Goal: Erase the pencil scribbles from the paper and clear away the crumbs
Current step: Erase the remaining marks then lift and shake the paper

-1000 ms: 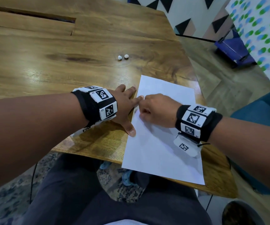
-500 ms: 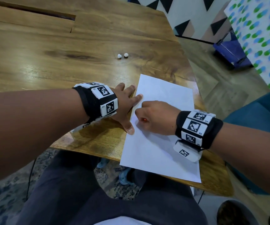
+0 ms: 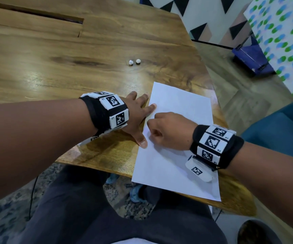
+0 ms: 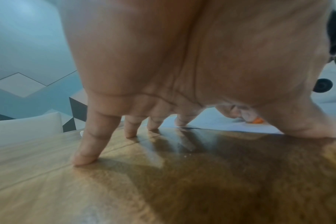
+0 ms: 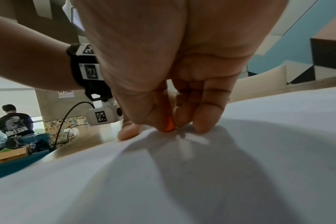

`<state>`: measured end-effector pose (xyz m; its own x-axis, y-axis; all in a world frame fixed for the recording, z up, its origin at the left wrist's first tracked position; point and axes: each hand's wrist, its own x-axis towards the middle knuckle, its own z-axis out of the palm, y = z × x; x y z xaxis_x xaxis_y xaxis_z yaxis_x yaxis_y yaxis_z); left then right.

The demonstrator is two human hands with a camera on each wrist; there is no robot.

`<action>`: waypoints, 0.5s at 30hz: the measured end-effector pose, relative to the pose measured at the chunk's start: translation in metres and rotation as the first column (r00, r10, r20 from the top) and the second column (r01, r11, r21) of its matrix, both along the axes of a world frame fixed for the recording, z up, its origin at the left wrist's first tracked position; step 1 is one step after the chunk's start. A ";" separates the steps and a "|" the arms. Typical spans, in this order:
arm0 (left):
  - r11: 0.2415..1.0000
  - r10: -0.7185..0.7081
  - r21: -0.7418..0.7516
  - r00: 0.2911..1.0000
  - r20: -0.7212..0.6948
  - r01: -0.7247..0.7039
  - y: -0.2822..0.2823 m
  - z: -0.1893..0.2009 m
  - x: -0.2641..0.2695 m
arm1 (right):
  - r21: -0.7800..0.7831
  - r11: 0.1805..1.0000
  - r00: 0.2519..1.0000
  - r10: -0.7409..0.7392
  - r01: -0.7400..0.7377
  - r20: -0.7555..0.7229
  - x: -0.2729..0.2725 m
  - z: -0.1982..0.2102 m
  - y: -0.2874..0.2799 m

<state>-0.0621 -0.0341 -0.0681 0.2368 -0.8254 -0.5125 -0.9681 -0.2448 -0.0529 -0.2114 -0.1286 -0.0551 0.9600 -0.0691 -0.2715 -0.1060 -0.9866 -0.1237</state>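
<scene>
Wooden tabletop under warm light, grain running across, a long dark slot near its far left edge; patterned wall panels with black triangles beyond the far right corner. White paper lying flat along the right edge of the tabletop, its near end overhanging the near edge slightly. No pencil marks or crumbs clear enough to make out on the sheet.

Left hand palm-down at the paper's left edge, fingers straight and spread, tips pressing on the wood; index fingertip and thumb tip landing on the sheet's margin, the rest on bare tabletop. Holding nothing, only pressing down.

Right hand on the paper just beside the left, knuckles up, fingers curled tightly inward. Small orange eraser pinched between thumb and fingertips, its lower tip touching the paper; hidden under the hand in the head view, a sliver of orange also showing in the left wrist view. Paper rucked into a low fold just ahead of the eraser.

Two small white balls side by side on the wood beyond the paper's far end, well apart from both hands. Tracking bands with black-and-white markers on both wrists.
</scene>
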 end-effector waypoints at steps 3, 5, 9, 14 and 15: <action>1.000 0.008 0.004 1.000 -0.004 -0.008 0.001 0.001 0.000 | -0.033 0.995 0.995 -0.098 0.098 0.016 0.014 0.001 -0.013; 1.000 0.009 0.007 1.000 0.004 -0.009 0.002 0.003 -0.001 | -0.053 0.975 0.976 -0.213 0.215 0.048 0.027 0.006 -0.025; 1.000 0.024 0.016 1.000 0.000 -0.023 0.003 0.005 -0.002 | -0.026 0.969 0.968 -0.244 0.246 0.056 0.029 0.010 -0.016; 0.999 0.037 0.024 0.999 -0.019 -0.036 0.004 0.006 -0.002 | 0.065 0.992 0.991 -0.114 0.109 0.069 0.016 0.004 0.016; 0.999 0.033 0.025 0.999 -0.018 -0.032 0.003 0.006 -0.002 | 0.069 0.988 0.987 -0.140 0.135 0.074 0.019 0.004 0.013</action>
